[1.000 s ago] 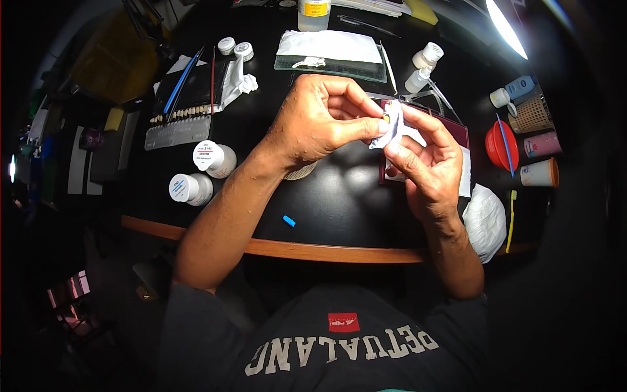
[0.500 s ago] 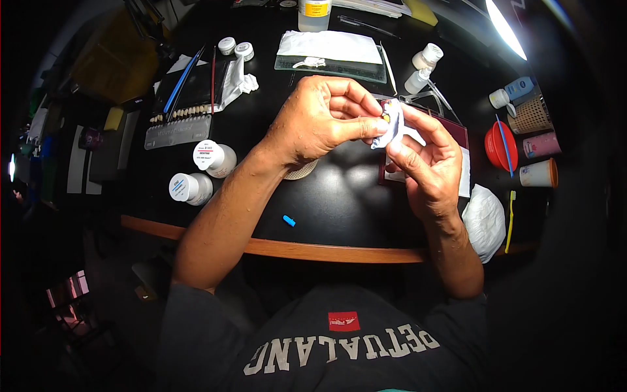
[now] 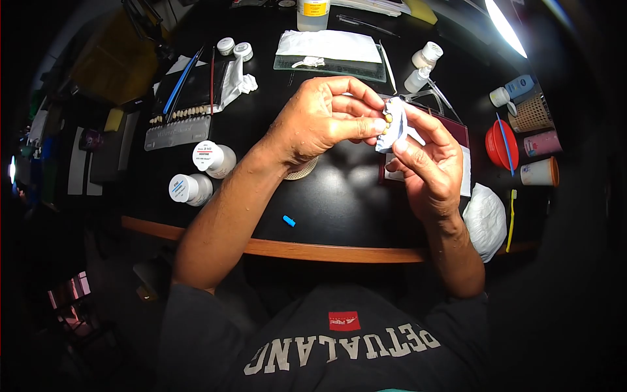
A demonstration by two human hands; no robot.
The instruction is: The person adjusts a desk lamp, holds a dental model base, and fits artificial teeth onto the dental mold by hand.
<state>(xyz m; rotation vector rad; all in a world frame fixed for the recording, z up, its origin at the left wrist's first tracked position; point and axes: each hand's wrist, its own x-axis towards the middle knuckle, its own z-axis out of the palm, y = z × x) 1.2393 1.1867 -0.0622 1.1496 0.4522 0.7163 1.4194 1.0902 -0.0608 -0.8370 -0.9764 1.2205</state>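
Observation:
Both hands are raised over a black table (image 3: pixel 326 196). My right hand (image 3: pixel 428 163) grips a small pale blue-white dental cast (image 3: pixel 395 124) with yellowish teeth on it. My left hand (image 3: pixel 320 121) meets it from the left, thumb and forefinger pinched against the cast's toothed edge. The lower part of the cast is hidden behind my right fingers.
Two white jars (image 3: pixel 202 173) stand at the left beside a tooth shade guide (image 3: pixel 179 124) and brushes (image 3: pixel 183 81). A glass slab with tissue (image 3: pixel 330 52) lies at the back. Small bottles (image 3: pixel 421 65), a red bowl (image 3: pixel 501 145), cups (image 3: pixel 539 171) and a white cloth (image 3: pixel 484 219) sit at the right. A blue bit (image 3: pixel 289 221) lies near the front edge.
The cast has turned slightly in my right hand, so its yellowish teeth show more. Both hands stay in nearly the same place.

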